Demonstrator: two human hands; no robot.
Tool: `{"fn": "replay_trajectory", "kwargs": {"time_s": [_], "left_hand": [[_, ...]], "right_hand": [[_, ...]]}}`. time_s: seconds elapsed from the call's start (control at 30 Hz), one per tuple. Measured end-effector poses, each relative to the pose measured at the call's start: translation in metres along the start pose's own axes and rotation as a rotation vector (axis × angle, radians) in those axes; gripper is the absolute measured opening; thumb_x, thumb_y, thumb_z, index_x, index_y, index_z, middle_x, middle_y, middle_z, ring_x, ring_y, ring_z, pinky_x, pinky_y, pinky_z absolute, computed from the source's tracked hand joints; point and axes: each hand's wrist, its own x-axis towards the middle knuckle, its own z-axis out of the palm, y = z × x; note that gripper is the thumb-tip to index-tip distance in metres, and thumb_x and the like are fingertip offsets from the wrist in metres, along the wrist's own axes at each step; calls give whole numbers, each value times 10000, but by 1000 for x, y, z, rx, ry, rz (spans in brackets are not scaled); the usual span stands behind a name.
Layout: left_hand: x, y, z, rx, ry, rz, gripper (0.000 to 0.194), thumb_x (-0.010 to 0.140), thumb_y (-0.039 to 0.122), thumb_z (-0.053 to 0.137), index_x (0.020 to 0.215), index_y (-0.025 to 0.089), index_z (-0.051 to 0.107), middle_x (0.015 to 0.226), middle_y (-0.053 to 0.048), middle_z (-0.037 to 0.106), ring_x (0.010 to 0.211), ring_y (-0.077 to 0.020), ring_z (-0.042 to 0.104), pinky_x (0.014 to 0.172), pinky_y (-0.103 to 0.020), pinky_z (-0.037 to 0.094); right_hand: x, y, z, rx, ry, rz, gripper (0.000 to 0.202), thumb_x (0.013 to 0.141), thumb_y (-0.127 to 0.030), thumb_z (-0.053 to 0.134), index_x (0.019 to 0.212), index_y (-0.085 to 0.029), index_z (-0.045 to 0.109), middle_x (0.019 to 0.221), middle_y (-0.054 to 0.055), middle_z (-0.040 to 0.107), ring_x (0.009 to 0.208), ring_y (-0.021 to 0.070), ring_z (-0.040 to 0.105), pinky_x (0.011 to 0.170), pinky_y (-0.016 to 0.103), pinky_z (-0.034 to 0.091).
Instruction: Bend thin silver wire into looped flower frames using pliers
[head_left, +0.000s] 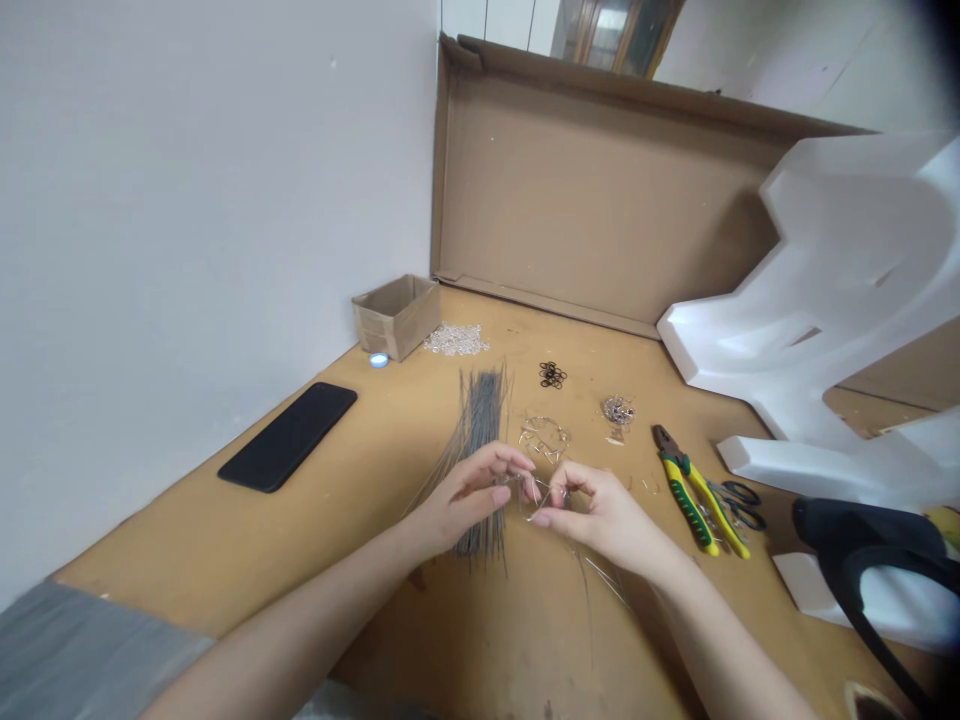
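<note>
And here, looking in from afar, nearest first: loose wire strands (604, 580) lie to the right of the bundle's near end, below the right hand (559, 505). Just right of the wire bundle (484, 410), up between both hands, is the bent wire (537, 508). Right grip: narrow, thumb and fingertips holding it. Left hand (517, 480): fingers curled close about it, reaching across the bundle; whether they pinch, I can't tell.

I'd judge this wire featherlight, stiff yet springy, smooth enough to twist, easily kinked. I'd take it beside a bend, fingertips only, minding the cut ends.

Now the worktop (420, 640), smooth-looking and tan. Well right of the bundle, pliers (690, 495) and scissors (741, 503); well left, a dark phone (289, 437). Just right of it, shaped wires (545, 438); farther right, small metal pieces (617, 409).

Past its far end: black rings (553, 375) to the right, clear bits (456, 339) slightly left, then a little open box (386, 330). Farthest back, a cardboard panel (600, 200) stands behind the bundle, white foam (847, 270) off right, pale wall (210, 200) left.
</note>
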Motion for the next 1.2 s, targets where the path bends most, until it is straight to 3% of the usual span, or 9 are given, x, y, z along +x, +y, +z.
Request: {"fn": "replay_trajectory", "kwargs": {"time_s": [0.23, 0.4, 0.6, 0.87, 1.2], "left_hand": [[4, 2, 6, 372, 128, -106, 145, 783, 243, 568, 905, 169, 547, 868, -38, 579, 873, -156, 521, 833, -303, 370], [5, 2, 3, 397, 153, -115, 104, 805, 259, 528, 802, 161, 565, 822, -28, 573, 813, -142, 519, 784, -276, 384], [5, 3, 0, 342, 203, -153, 125, 810, 278, 528, 813, 157, 559, 765, -3, 589, 757, -121, 531, 744, -244, 390], [5, 3, 2, 323, 216, -181, 150, 808, 294, 535, 839, 158, 590, 761, -10, 619, 764, -128, 553, 759, -258, 408], [5, 1, 3, 311, 206, -192, 169, 805, 298, 537, 892, 170, 606, 839, -22, 639, 790, -134, 565, 762, -269, 425]], "right_hand": [[1, 2, 11, -235, 163, -105, 227, 737, -307, 621, 625, -191, 460, 590, -35, 540, 566, 109, 487, 547, 210, 347], [2, 5, 18, -224, 264, -137, 258, 748, -323, 615, 595, -192, 452, 569, -26, 536, 560, 118, 507, 557, 219, 372], [2, 5, 12, -10, 57, -128, 145, 761, -295, 617, 832, -212, 521, 731, -24, 608, 677, 119, 571, 657, 228, 430], [5, 4, 7, 91, 54, -72, 107, 771, -286, 597, 778, -186, 559, 743, 3, 632, 720, 133, 581, 699, 261, 455], [3, 2, 2, -1, -87, -89, 116, 795, -234, 549, 898, -209, 597, 781, 0, 632, 733, 133, 583, 718, 272, 460]]}}
